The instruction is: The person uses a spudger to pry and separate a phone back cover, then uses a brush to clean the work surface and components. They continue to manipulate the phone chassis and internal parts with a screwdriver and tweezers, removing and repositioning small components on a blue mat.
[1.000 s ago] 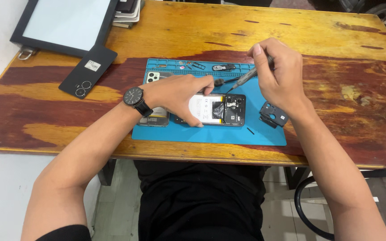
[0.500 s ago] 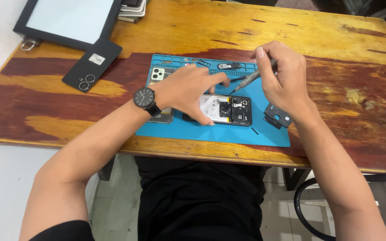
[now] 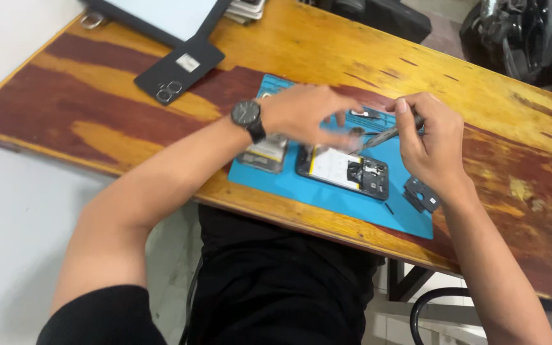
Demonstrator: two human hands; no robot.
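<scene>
Opened phone (image 3: 346,171) lies on the blue mat (image 3: 327,198), mid-desk (image 3: 365,57). Right hand (image 3: 430,148) fingers pinch a slim screwdriver (image 3: 381,135), tip over the phone's far edge. Left hand (image 3: 305,114) hovers above it, blurred; fingers look half curled, grip unclear. Black back cover (image 3: 180,69) far left.

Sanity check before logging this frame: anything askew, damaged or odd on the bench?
Nothing spilled or broken. The opened phone lies back-off on the blue mat, a small black part loose beside it; the black back cover sits off the mat.
</scene>
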